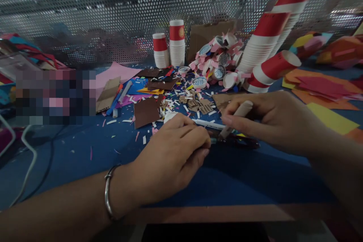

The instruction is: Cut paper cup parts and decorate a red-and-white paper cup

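My right hand (272, 123) grips a thick pale-grey marker (240, 112), tilted with its lower end down and to the left near the table. My left hand (177, 151), with a silver bangle on its wrist, is closed just left of that lower end. Its fingertips are pressed together; what they hold, if anything, is mostly hidden. Behind the hands lies a slim white pen (208, 123). Under the marker is a dark, glossy object (245, 142), possibly scissor handles. A white piece (169, 116) shows partly behind my left knuckles.
Paper scraps (172, 102) litter the blue table (93, 174). Behind stand red-and-white paper cup stacks (177, 45), a leaning tall stack (259, 41) and a heap of cut cup bottoms (219, 62). Coloured paper (329, 87) lies right, a white cable (31, 147) left. A perforated metal screen (119, 19) rises behind.
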`<state>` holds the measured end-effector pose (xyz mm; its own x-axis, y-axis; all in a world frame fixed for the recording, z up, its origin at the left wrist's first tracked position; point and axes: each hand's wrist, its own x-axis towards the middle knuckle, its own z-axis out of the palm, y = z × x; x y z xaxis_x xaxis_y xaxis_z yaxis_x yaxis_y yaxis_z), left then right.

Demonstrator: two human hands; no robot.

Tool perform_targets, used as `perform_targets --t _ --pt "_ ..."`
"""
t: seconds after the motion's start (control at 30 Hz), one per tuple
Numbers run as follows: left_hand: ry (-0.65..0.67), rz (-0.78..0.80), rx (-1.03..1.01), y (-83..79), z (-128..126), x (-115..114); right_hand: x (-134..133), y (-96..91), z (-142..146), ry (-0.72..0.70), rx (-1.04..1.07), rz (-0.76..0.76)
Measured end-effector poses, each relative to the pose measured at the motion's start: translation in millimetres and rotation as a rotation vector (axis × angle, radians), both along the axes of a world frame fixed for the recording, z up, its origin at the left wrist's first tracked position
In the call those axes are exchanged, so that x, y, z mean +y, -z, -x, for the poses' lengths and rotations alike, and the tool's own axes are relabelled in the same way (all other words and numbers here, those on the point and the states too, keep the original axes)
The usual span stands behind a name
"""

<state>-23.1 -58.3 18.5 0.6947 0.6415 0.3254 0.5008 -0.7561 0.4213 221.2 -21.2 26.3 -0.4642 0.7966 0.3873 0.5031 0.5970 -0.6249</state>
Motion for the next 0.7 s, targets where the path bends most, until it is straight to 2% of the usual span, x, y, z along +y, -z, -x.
perform_targets --t 0.1,0.3,0.53,0.7 --pt "-0.023 0.007 0.076 1.8 -2.6 1.0 0.3 1.1 2.8 -0.052 -0.047 0.051" --pt "-0.018 0.081 0.169 3.5 -5.9 1.7 -1.2 1.9 6.3 -0.035 -0.029 0.061" --pt "0.008 0.018 0.260 5.2 -8.4 2.7 -1.4 1.7 6.4 -0.038 -0.010 0.045" --pt "0.021 0.012 0.235 5.3 -6.7 3.1 -1.2 2.4 5.5 -0.030 -0.010 0.050"
